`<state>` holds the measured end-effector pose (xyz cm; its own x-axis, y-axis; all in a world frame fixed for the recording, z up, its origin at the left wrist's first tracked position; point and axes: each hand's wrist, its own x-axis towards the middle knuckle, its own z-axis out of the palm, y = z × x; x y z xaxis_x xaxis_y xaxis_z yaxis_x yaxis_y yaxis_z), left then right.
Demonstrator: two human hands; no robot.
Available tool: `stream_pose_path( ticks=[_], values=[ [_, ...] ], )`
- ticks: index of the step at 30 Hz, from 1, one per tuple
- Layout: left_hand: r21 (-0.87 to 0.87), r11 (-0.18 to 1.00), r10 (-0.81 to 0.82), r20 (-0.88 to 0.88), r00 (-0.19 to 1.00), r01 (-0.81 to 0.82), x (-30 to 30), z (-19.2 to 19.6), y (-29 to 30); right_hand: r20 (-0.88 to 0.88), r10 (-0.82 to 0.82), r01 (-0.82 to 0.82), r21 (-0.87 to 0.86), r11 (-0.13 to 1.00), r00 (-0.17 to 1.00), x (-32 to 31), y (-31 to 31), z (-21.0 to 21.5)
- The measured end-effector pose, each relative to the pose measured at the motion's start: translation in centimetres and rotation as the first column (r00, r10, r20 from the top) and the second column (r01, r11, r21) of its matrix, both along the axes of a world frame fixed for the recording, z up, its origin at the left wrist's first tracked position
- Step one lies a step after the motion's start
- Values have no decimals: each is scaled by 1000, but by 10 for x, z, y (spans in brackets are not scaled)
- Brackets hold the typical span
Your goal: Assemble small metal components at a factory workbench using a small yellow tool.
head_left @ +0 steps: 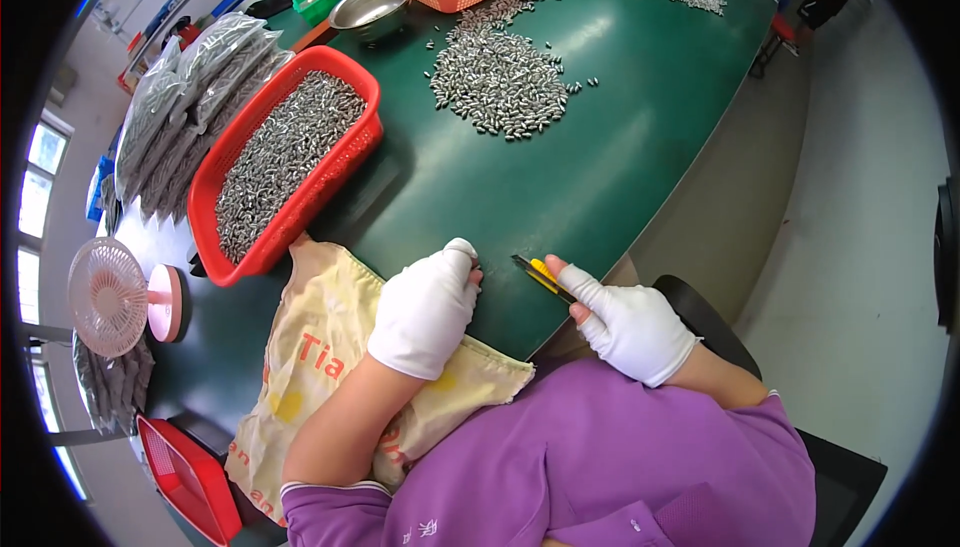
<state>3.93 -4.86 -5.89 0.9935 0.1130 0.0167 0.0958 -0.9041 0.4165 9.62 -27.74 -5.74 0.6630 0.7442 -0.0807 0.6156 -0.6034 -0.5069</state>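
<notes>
White cotton gloves cover both hands, with the fingertips cut open — probably so that bare skin can feel small pieces. The left hand [425, 312] is curled into a loose fist at the counter [600, 167] edge, resting on a cloth bag [320, 347]; whether its grip has hold of a small part I cannot tell. The right hand [630, 322] has its grip closed around a yellow knife [540, 275], blade pointing toward the left hand, held low over the counter edge. A red basket [290, 162] full of small metal parts stands just to the left, within easy reach, and a loose pile [500, 77] of the same parts lies farther ahead.
</notes>
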Motion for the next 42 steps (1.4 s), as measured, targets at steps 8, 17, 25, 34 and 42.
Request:
stream_pose_path(
  ticks=[8, 17, 25, 34, 42],
  values=[
    [-57, 998, -25, -2, 1000, 25, -4, -1, -6, 125, 83, -85, 10, 996, 989, -10, 10, -1],
    [-82, 996, -22, 17, 1000, 23, -1, 0, -6, 103, 118, -120, 22, 992, 988, -7, 10, 0],
    [-48, 996, -74, 24, 997, 75, -3, 0, -5, -47, 184, -185, -19, 983, 982, 6, 13, 12],
    [-53, 996, -76, 20, 997, 77, -1, 1, -1, 76, 177, -169, -104, 980, 981, 1, 15, 14],
    [-980, 122, 186, -134, 973, -158, 13, -16, 46, 555, 82, -117, 27, 993, 828, 48, 69, -2]
  ],
)
